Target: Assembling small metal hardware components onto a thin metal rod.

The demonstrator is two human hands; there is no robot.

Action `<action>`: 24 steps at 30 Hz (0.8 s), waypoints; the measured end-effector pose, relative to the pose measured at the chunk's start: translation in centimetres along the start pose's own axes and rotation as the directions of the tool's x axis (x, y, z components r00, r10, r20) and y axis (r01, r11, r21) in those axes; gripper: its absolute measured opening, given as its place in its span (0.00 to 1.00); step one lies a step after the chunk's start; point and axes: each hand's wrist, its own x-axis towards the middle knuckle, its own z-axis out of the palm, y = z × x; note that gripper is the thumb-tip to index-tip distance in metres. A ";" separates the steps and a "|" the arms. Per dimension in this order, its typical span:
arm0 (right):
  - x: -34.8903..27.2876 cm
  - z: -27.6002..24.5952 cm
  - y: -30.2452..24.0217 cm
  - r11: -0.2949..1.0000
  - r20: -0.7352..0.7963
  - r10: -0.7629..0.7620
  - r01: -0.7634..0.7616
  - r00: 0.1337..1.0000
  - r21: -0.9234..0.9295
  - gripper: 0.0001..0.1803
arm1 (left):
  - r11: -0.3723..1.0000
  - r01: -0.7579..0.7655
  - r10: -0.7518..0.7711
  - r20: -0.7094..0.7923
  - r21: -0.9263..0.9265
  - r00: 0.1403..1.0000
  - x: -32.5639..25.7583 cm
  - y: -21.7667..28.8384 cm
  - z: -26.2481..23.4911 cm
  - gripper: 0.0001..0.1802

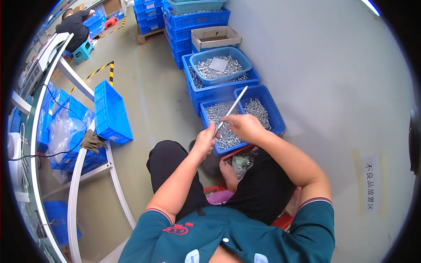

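Rod [232,108]: thin, straight metal, held over the two-compartment blue bin [280,122] of small silvery parts [221,117], far end angled up and right. Looks stiff and light, probably slick (bare metal), so grip the near end and steady mid-shaft. Right hand [244,126] is closed around the lower shaft. Left hand [205,140] pinches the near tip, fingers curled. Red tray [239,153] of parts sits on the lap, just nearer.
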 end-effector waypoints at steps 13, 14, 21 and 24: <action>-3.7 1.4 5.8 0.887 0.214 0.097 0.013 0.972 -0.462 0.06 | 0.918 0.386 -0.366 0.177 -0.095 0.914 1.2 -2.8 5.7 0.26; -3.9 1.2 6.9 0.883 0.221 0.151 -0.031 0.963 -0.469 0.08 | 0.915 0.395 -0.374 0.194 -0.082 0.907 0.8 -3.0 5.8 0.25; -6.3 -0.1 15.5 0.804 0.022 0.497 -0.451 0.867 -0.388 0.17 | 0.903 0.427 -0.421 0.285 0.044 0.861 -1.5 -2.7 4.3 0.24; -6.7 -0.4 16.4 0.781 0.001 0.556 -0.522 0.831 -0.344 0.18 | 0.905 0.423 -0.417 0.265 0.036 0.869 -2.1 -2.5 3.0 0.22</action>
